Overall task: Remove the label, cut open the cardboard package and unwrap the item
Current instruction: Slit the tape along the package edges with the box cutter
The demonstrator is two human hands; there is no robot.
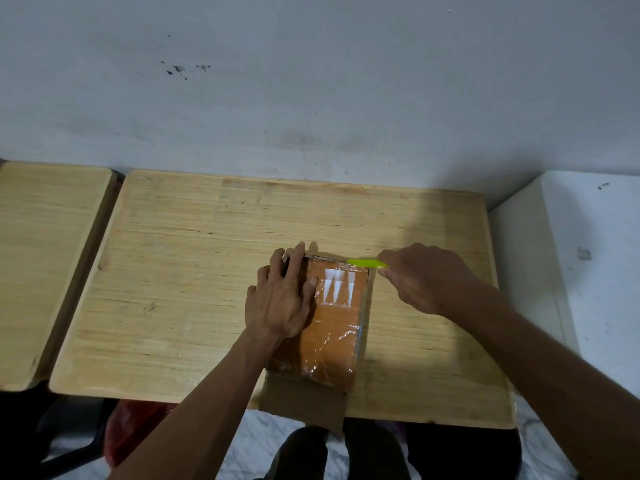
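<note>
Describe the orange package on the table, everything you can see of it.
The flat rectangular orange-brown cardboard package lies on the light wooden table, its long side running away from the person. Glossy clear plastic tape covers it, with white label scraps near the far end. A plain cardboard flap sticks out over the table's near edge. The left hand presses flat on it; the right hand holds a yellow-green cutter at its far edge.

We see an orange-brown cardboard package (329, 320) lying flat on the wooden desk (173, 271), long side running away from us, wrapped in glossy clear tape that wrinkles and shines. White label remnants (337, 285) cling near its far end. A plain cardboard flap (301, 400) juts from its near end over the desk edge. A lime-green cutter blade (367, 263) touches the far right corner.
</note>
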